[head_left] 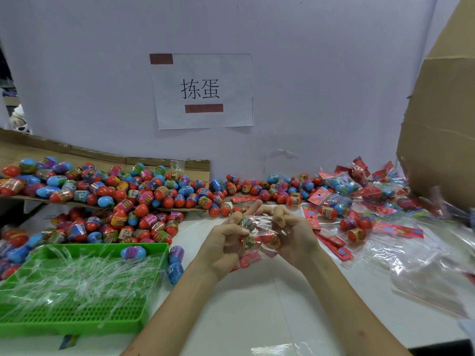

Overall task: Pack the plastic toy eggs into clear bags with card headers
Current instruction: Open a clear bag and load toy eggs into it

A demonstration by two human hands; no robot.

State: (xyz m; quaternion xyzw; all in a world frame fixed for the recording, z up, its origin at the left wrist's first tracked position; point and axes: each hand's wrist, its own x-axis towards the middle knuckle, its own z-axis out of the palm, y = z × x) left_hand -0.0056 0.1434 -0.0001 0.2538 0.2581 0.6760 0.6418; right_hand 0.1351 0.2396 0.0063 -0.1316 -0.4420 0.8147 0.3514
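1. We are holding a clear bag (257,228) with toy eggs inside it, in the middle, over the white table (244,317).
2. We are using our 2 hands. Our left hand (226,244) is curling its fingers round the bag's left side, and our right hand (293,237) is gripping the right side.
3. A pink card header (248,260) is poking out under the bag.
4. A big pile of loose eggs (144,194) is lying on the left, behind a green tray (77,327).
5. Packed bags (341,185) are lying on the right.

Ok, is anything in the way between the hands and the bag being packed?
Nothing visible. The left hand and right hand both grip the clear bag directly, with eggs inside it.
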